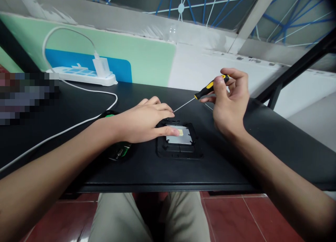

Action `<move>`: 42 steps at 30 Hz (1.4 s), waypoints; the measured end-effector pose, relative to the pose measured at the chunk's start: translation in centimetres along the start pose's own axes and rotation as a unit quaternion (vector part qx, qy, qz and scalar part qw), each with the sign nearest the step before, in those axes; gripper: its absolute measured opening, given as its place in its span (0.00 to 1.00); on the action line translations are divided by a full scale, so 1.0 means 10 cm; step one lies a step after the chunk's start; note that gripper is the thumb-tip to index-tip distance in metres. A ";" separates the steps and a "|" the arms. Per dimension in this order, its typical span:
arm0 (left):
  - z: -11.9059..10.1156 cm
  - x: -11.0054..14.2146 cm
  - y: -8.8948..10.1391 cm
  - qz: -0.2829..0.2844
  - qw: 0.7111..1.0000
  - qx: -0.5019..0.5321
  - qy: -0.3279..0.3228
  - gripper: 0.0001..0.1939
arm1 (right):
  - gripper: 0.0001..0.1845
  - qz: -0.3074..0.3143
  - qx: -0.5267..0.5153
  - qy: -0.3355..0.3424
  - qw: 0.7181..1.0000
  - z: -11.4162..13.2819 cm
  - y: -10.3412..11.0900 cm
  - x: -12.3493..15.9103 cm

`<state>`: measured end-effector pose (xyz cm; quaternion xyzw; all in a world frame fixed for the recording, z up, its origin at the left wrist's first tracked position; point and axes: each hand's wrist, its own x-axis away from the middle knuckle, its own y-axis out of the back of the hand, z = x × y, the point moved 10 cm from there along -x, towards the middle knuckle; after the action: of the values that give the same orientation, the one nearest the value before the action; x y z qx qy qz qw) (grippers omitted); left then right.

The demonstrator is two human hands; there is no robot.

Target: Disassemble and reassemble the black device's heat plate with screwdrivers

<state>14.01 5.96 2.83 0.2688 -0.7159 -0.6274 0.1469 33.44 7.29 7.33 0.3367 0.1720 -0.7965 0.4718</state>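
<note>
A: what's the sketchy part of this setup?

B: Slipping, imo. The right hand (231, 105) has its thumb and fingers wrapped round a black-and-yellow screwdriver (207, 89), and the tip ends right by the left hand (149, 117). Can't tell if it touches a fingertip, but one skid could jab one.

A: and the left?

B: Loosely spread, not gripping anything. Thumb's lying on the metal plate (181, 139), over part of its yellow sticker (181, 132). If that's all that pins the black plastic panel (189, 154), a hard sideways push might slide it.

A: where's the panel?

B: Flat on the table (170, 172), closer to the near edge than the far one. The black device with green parts (120, 152) is left of it, under the forearm, so an arm drop could knock it.

A: how's the panel look?

B: Thin, rounded corners, raised ribs, silvery plate set inside. Far-left part's hidden by fingers.
</note>
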 end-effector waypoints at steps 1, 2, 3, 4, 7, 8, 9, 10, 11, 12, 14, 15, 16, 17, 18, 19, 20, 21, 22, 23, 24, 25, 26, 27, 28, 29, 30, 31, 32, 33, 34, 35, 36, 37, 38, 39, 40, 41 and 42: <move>0.00 0.00 -0.01 0.003 1.000 0.002 0.001 0.35 | 0.13 -0.003 0.002 0.000 1.000 0.00 0.01 0.00; -0.01 0.00 -0.02 0.007 1.000 0.004 0.002 0.36 | 0.13 -0.006 0.005 0.001 1.000 0.00 0.02 -0.01; -0.01 0.00 -0.02 0.009 1.000 0.006 0.003 0.36 | 0.13 -0.006 0.009 0.002 1.000 0.00 0.03 -0.01; -0.01 0.00 -0.03 0.010 1.000 0.007 0.004 0.36 | 0.13 -0.005 0.012 0.002 1.000 0.00 0.03 -0.01; -0.02 0.01 -0.04 0.011 1.000 0.008 0.003 0.36 | 0.13 -0.005 0.017 0.001 1.000 0.02 0.04 -0.01; -0.02 0.01 -0.04 0.010 1.000 0.009 0.002 0.36 | 0.13 -0.005 0.019 0.000 1.000 0.02 0.03 -0.01; -0.01 0.01 -0.05 0.011 1.000 0.012 0.002 0.37 | 0.12 -0.007 0.022 -0.003 1.000 0.02 0.04 -0.01; -0.01 0.02 -0.05 0.011 1.000 0.013 0.002 0.37 | 0.11 -0.012 0.024 -0.004 1.000 0.03 0.05 -0.01; 0.00 0.02 -0.06 0.011 1.000 0.015 0.002 0.37 | 0.11 -0.017 0.027 -0.005 0.999 0.03 0.05 -0.01; 0.00 0.02 -0.06 0.013 1.000 0.015 0.002 0.37 | 0.11 -0.025 0.029 -0.003 0.999 0.03 0.07 -0.02; 0.01 0.01 -0.08 0.016 1.000 0.016 0.002 0.37 | 0.12 -0.040 0.036 0.006 0.999 0.04 0.11 -0.03; 0.02 0.01 -0.08 0.018 1.000 0.015 0.002 0.37 | 0.12 -0.047 0.045 0.010 0.998 0.04 0.13 -0.04; 0.02 0.01 -0.09 0.020 1.000 0.015 0.004 0.37 | 0.12 -0.051 0.061 0.015 0.997 0.05 0.15 -0.05; 0.03 0.01 -0.10 0.023 1.000 0.015 0.005 0.38 | 0.12 -0.057 0.081 0.023 0.995 0.06 0.17 -0.07; 0.03 0.01 -0.11 0.026 1.000 0.015 0.007 0.38 | 0.12 -0.064 0.102 0.033 0.992 0.07 0.20 -0.08; 0.04 0.01 -0.11 0.028 0.999 0.014 0.007 0.38 | 0.12 -0.067 0.120 0.043 0.990 0.08 0.21 -0.09; 0.04 0.01 -0.12 0.031 0.999 0.014 0.007 0.38 | 0.14 -0.069 0.134 0.049 0.987 0.09 0.23 -0.10; 0.05 0.01 -0.13 0.033 0.999 0.013 0.007 0.38 | 0.15 -0.058 0.144 0.049 0.987 0.08 0.21 -0.11; 0.06 0.02 -0.14 0.035 0.999 0.014 0.007 0.38 | 0.15 -0.043 0.152 0.043 0.986 0.06 0.19 -0.12; 0.06 0.02 -0.14 0.036 0.999 0.014 0.008 0.39 | 0.15 -0.022 0.162 0.030 0.986 0.03 0.16 -0.13; 0.07 0.02 -0.14 0.037 0.999 0.016 0.010 0.39 | 0.15 0.007 0.175 0.014 0.984 -0.01 0.12 -0.13; 0.08 0.03 -0.14 0.036 0.999 0.017 0.013 0.38 | 0.15 0.037 0.194 -0.003 0.980 -0.05 0.07 -0.13; 0.08 0.03 -0.13 0.036 0.999 0.019 0.016 0.38 | 0.15 0.068 0.217 -0.017 0.974 -0.09 0.02 -0.11; 0.08 0.03 -0.12 0.035 0.999 0.020 0.020 0.37 | 0.16 0.100 0.243 -0.031 0.964 -0.14 -0.04 -0.10; 0.08 0.03 -0.10 0.034 0.999 0.021 0.022 0.37 | 0.17 0.129 0.272 -0.043 0.953 -0.19 -0.08 -0.08; 0.07 0.02 -0.09 0.032 0.999 0.022 0.022 0.36 | 0.18 0.161 0.304 -0.053 0.938 -0.25 -0.13 -0.05; 0.06 0.02 -0.07 0.030 0.999 0.022 0.022 0.36 | 0.18 0.189 0.335 -0.058 0.921 -0.30 -0.17 -0.03; 0.05 0.02 -0.06 0.030 0.999 0.022 0.022 0.36 | 0.18 0.216 0.363 -0.061 0.905 -0.35 -0.20 0.00; 0.04 0.02 -0.05 0.031 0.999 0.022 0.025 0.36 | 0.18 0.238 0.385 -0.063 0.889 -0.40 -0.23 0.02; 0.03 0.02 -0.05 0.034 0.999 0.022 0.028 0.37 | 0.18 0.255 0.401 -0.065 0.877 -0.45 -0.25 0.03; 0.02 0.02 -0.05 0.036 0.999 0.020 0.032 0.39 | 0.18 0.268 0.412 -0.066 0.868 -0.48 -0.26 0.04; 0.00 0.03 -0.06 0.040 0.998 0.018 0.034 0.40 | 0.18 0.277 0.418 -0.067 0.863 -0.51 -0.27 0.05; -0.02 0.03 -0.07 0.042 0.998 0.014 0.033 0.42 | 0.18 0.283 0.421 -0.070 0.859 -0.53 -0.27 0.05; -0.04 0.04 -0.07 0.043 0.999 0.011 0.029 0.44 | 0.19 0.289 0.425 -0.073 0.855 -0.55 -0.28 0.06; -0.07 0.04 -0.08 0.043 0.999 0.006 0.023 0.45 | 0.19 0.296 0.429 -0.076 0.850 -0.57 -0.28 0.07; -0.10 0.05 -0.09 0.043 0.999 0.001 0.017 0.46 | 0.19 0.304 0.432 -0.080 0.845 -0.58 -0.29 0.09; -0.12 0.05 -0.09 0.044 0.999 -0.004 0.011 0.47 | 0.18 0.311 0.435 -0.083 0.841 -0.60 -0.30 0.10; -0.13 0.06 -0.10 0.047 0.999 -0.009 0.006 0.49 | 0.18 0.318 0.438 -0.086 0.836 -0.61 -0.31 0.12; -0.14 0.06 -0.11 0.050 0.999 -0.014 0.003 0.50 | 0.18 0.323 0.441 -0.090 0.832 -0.62 -0.32 0.14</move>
<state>14.55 4.37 1.91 0.2326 -0.7189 -0.6285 0.1843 32.56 11.64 1.83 0.4727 -0.3595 -0.6164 0.5170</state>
